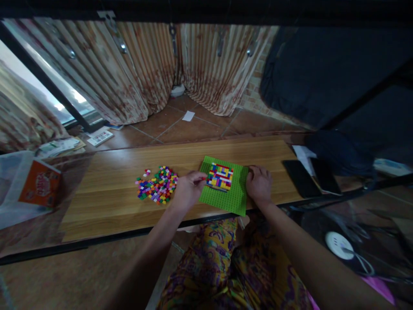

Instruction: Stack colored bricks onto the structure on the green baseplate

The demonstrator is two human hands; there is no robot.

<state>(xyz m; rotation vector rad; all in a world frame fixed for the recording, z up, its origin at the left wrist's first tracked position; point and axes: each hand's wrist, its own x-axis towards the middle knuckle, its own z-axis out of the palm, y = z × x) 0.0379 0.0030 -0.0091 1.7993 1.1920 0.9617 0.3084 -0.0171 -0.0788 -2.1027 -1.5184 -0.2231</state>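
Note:
A green studded baseplate point(239, 189) lies on the wooden table, bearing a square block of many-coloured toy bricks point(220, 176). My left hand point(189, 189) is closed in a pinch at the left side of this block. A small red brick point(204, 178) shows at its fingertips. At the plate's right edge, my right hand point(258, 183) grips the border with curled fingers. Left of my left hand lies a loose heap of small bricks point(158, 185) in mixed colours; my wrist is close to its right side.
The wooden table point(106, 202) spans the view. Dark flat devices point(301, 178) and papers lie at its right end. A plastic bag with an orange package point(40, 183) stands at the left. A white power socket point(339, 245) sits low at the right; curtains point(135, 77) hang behind.

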